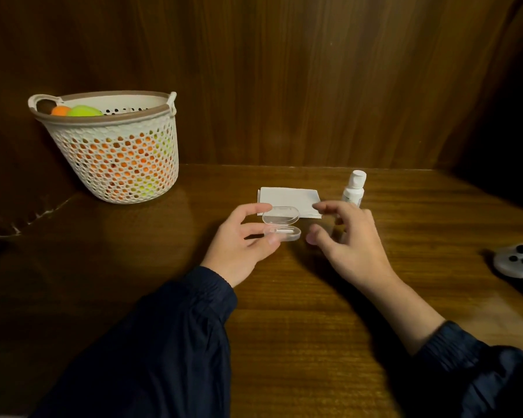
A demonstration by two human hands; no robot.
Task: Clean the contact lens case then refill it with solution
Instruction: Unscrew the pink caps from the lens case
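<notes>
Left hand [242, 239] pinches open case [281, 226] (tissue [289, 200] behind).

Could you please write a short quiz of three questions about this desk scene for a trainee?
1. True or false: the lid of the contact lens case is open.
2. Which hand holds the case? A) left hand B) right hand C) both
3. What white item lies flat just behind the case?

Key:
1. True.
2. A; the right hand is open beside it, holding nothing.
3. A folded tissue, with the solution bottle upright to its right.
</notes>
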